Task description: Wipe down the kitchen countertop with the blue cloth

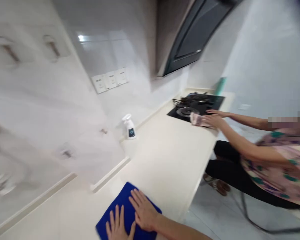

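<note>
A dark blue cloth [127,198] lies spread flat on the white countertop [162,160], at the bottom of the view. My left hand [118,226] rests on its near part, palm down with the fingers spread. Just to the right, my right hand [145,210] also presses flat on the cloth, fingers stretched out toward its far edge. The two hands are close together, thumbs almost meeting. Further along the counter, by the wall, stands a white spray bottle [130,129] with a dark label, touched by neither hand.
A seated person [272,160] at the right holds a pinkish cloth [200,120] at the edge of a black gas hob [202,103]. A green object [220,86] stands behind the hob. Wall sockets [110,80] and a dark range hood [190,36] are above the counter.
</note>
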Motion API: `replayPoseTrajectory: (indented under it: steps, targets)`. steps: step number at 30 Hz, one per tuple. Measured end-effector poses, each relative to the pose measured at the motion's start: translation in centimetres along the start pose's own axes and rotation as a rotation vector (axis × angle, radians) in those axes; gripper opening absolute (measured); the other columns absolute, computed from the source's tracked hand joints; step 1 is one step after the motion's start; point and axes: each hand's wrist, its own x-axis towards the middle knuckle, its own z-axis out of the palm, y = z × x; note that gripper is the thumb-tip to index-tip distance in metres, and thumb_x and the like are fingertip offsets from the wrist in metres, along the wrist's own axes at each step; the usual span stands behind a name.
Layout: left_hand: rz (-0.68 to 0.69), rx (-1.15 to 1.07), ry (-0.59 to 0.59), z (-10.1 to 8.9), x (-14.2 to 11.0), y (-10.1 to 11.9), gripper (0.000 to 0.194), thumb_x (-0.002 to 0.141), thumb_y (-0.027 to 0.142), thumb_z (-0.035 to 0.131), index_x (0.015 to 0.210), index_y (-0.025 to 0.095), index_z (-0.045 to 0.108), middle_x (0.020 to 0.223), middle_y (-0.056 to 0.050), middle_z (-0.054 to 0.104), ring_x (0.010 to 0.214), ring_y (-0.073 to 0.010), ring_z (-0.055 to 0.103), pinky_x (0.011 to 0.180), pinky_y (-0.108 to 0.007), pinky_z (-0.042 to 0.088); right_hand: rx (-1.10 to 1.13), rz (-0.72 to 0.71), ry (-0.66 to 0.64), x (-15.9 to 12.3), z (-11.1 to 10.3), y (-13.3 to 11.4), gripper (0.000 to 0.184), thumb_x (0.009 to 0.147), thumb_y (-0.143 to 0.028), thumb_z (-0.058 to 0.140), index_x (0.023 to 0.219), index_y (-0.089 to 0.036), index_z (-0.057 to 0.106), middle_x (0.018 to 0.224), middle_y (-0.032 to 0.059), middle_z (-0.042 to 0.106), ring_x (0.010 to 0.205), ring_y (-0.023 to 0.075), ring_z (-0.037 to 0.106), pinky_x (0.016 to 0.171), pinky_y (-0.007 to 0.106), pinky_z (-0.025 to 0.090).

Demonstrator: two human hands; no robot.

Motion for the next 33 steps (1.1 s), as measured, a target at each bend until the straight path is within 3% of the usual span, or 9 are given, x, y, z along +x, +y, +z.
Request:
replayPoseTrajectory:
  steps: [2,7,14,20,25,28,33]
  targets:
    - [0.008,0.003,0.019,0.1,0.9,-0.2,0.061,0.092,0.046,0.043,0.15,0.028,0.037,0.161,-0.005,0.038,0.151,-0.0325,0.027,0.12,-0.061,0.03,-0.055,0.013,0.0,1.6,0.8,0.4,0.074,0.094,-0.034,0.047,0.158,-0.015,0.015,0.165,0.015,0.005,0.153,0.0324,0.008,0.126,0.053,0.019]
    - [0.025,-0.025,0.131,0.3,3.3,0.1,0.064,0.093,0.038,0.042,0.154,0.029,0.025,0.163,-0.005,0.033,0.152,-0.0335,0.026,0.119,-0.063,0.03,-0.228,0.027,0.089,3.8,2.3,1.1,0.082,0.085,-0.016,0.049,0.158,-0.017,0.013,0.166,0.0112,0.003,0.153,0.0311,0.01,0.125,0.051,0.025]
    - [0.204,-0.126,-0.007,-0.5,8.9,-1.3,0.072,0.092,0.047,0.046,0.155,0.034,0.014,0.166,-0.003,0.025,0.153,-0.0342,0.022,0.122,-0.063,0.025,-0.263,0.119,0.194,5.5,2.8,2.7,0.078,0.085,-0.014,0.046,0.158,-0.015,0.02,0.166,0.0126,0.01,0.153,0.0308,0.014,0.121,0.052,0.031]
    - [0.289,-0.112,-0.056,-0.6,13.5,-0.5,0.074,0.091,0.045,0.048,0.156,0.033,0.014,0.166,-0.005,0.024,0.153,-0.0343,0.022,0.122,-0.062,0.024,-0.247,0.227,0.238,8.4,3.3,6.0,0.065,0.089,-0.018,0.043,0.153,-0.013,0.035,0.161,0.0151,0.028,0.15,0.0315,0.026,0.119,0.053,0.032]
    - [0.275,-0.102,-0.056,-0.4,14.8,-0.2,0.071,0.092,0.047,0.046,0.156,0.032,0.017,0.166,-0.003,0.024,0.153,-0.0324,0.022,0.122,-0.06,0.023,-0.225,0.223,0.189,12.1,1.7,6.9,0.071,0.084,-0.014,0.041,0.154,-0.007,0.029,0.162,0.0136,0.027,0.152,0.0297,0.018,0.122,0.051,0.029]
    - [0.279,-0.11,-0.067,-0.6,15.0,-0.1,0.067,0.094,0.043,0.043,0.155,0.031,0.019,0.166,-0.003,0.026,0.153,-0.0294,0.024,0.123,-0.058,0.024,-0.198,0.227,0.13,13.9,1.2,7.0,0.074,0.082,-0.019,0.046,0.152,-0.001,0.031,0.16,0.0201,0.029,0.151,0.0352,0.017,0.123,0.054,0.025]
    - [0.243,-0.122,-0.046,-0.2,14.5,-0.1,0.063,0.096,0.041,0.041,0.155,0.032,0.022,0.165,-0.002,0.028,0.152,-0.0284,0.025,0.123,-0.058,0.026,-0.213,0.212,0.15,14.0,2.2,7.1,0.074,0.082,-0.022,0.048,0.151,0.001,0.032,0.159,0.0227,0.029,0.15,0.0372,0.018,0.122,0.057,0.024]
